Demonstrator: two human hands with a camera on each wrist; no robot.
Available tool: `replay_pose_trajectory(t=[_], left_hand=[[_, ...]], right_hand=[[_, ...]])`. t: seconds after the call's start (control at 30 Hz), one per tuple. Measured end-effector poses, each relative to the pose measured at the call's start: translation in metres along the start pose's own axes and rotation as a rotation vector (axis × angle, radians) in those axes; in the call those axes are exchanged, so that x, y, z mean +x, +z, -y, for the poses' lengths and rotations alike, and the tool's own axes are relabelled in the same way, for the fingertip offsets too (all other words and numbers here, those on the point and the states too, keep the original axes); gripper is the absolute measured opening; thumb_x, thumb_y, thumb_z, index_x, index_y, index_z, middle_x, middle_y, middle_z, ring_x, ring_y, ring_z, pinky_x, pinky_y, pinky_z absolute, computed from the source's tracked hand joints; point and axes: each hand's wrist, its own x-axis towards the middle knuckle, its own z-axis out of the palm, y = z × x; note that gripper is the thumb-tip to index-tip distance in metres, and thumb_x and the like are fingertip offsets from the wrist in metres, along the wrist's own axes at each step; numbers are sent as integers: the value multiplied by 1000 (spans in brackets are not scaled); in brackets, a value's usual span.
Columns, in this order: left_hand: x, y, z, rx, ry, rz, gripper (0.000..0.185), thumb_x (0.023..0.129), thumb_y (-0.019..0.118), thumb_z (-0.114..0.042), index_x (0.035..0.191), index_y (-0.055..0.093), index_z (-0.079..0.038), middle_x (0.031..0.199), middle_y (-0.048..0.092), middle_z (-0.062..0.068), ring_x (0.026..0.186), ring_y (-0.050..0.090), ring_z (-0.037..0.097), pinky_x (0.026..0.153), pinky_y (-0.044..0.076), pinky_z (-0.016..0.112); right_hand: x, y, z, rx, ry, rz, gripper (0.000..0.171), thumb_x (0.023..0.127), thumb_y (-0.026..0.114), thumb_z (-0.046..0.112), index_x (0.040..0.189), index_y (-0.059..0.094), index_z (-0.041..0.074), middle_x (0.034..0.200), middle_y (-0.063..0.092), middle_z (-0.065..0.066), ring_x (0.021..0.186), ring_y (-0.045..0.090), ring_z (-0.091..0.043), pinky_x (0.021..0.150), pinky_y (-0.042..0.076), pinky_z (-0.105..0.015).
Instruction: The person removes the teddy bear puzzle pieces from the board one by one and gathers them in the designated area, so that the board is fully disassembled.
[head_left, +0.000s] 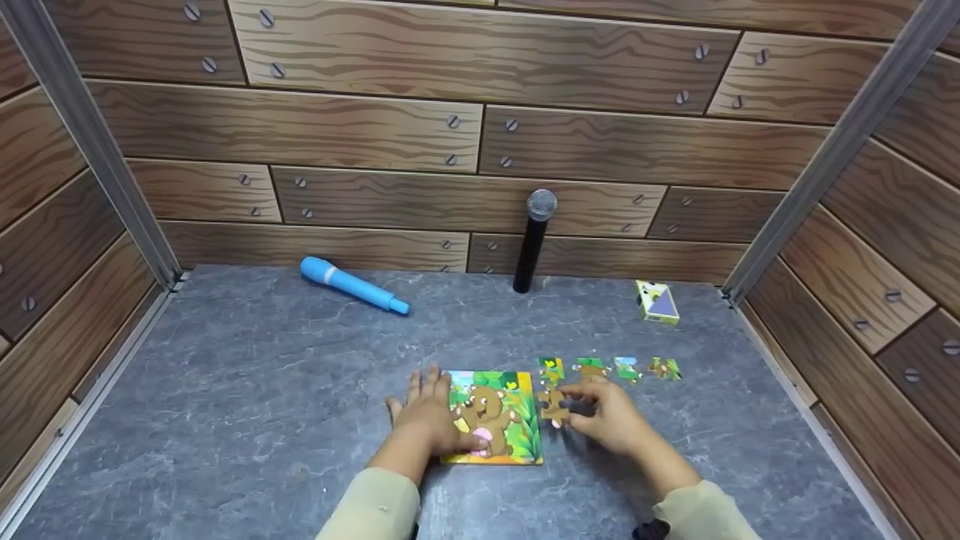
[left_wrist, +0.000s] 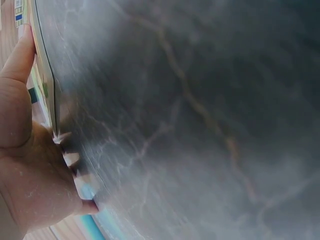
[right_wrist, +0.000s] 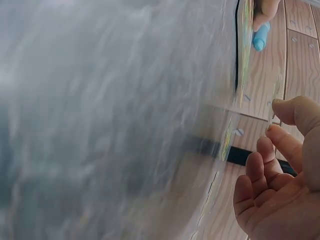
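A square bear puzzle lies flat on the grey table. My left hand rests on its left side with the fingers spread and the thumb across the lower part. Just off the puzzle's right edge, my right hand pinches a brown puzzle piece between thumb and fingers. The right wrist view catches that piece edge-on between the thumb and index fingertips, raised off the table. In the left wrist view the left hand shows at the puzzle's edge, thumb along it.
Several loose puzzle pieces lie in a row beyond the right hand. Farther back are a blue microphone-shaped stick, an upright black microphone and a small patterned box. Wood-patterned walls close the back and sides.
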Motion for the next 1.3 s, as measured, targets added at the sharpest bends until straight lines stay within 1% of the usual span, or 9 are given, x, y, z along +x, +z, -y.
replay_pose_trajectory(t=[0.17, 0.33, 0.5, 0.73, 1.0, 1.3], left_hand=[[2, 0, 0, 2, -1, 1, 131, 70, 85, -75, 169, 26, -12, 177, 13, 13, 162, 1, 42, 119, 2, 79], [3, 2, 1, -2, -2, 6, 132, 70, 85, -76, 169, 26, -12, 177, 12, 13, 162, 1, 41, 119, 1, 78], [2, 2, 2, -9, 10, -9, 131, 70, 85, -75, 169, 27, -10, 177, 15, 14, 162, 3, 42, 119, 2, 80], [0, 0, 0, 0, 5, -4, 130, 71, 85, -75, 168, 28, -11, 176, 15, 14, 162, 3, 42, 118, 3, 80], [1, 2, 0, 21, 5, -7, 130, 71, 84, -76, 169, 27, -12, 177, 14, 13, 162, 3, 41, 119, 3, 79], [2, 1, 1, 5, 1, 0, 130, 71, 84, -75, 169, 27, -12, 177, 12, 13, 162, 2, 41, 120, 2, 78]], right_hand=[[-2, -5, -8, 4, -23, -11, 38, 81, 79, -2, 118, 77, -4, 107, 70, -10, 92, 61, -24, 81, 55, -37], [-4, -5, -13, 14, 12, 9, 37, 80, 79, -3, 117, 77, -5, 102, 68, -9, 86, 57, -21, 76, 51, -31], [-5, -4, -16, 24, 43, 27, 38, 80, 78, -4, 118, 77, -6, 97, 65, -7, 83, 57, -20, 71, 49, -28], [-6, -5, -17, 27, 79, 48, 39, 81, 76, -5, 120, 76, -6, 97, 65, -7, 85, 56, -21, 71, 49, -28], [-4, -3, -20, 17, 66, 60, 38, 82, 76, -4, 120, 76, -7, 96, 65, -6, 85, 55, -20, 72, 48, -27], [-2, 0, -22, 7, 75, 67, 37, 83, 77, -1, 119, 77, -6, 101, 68, -7, 86, 56, -18, 74, 49, -29]])
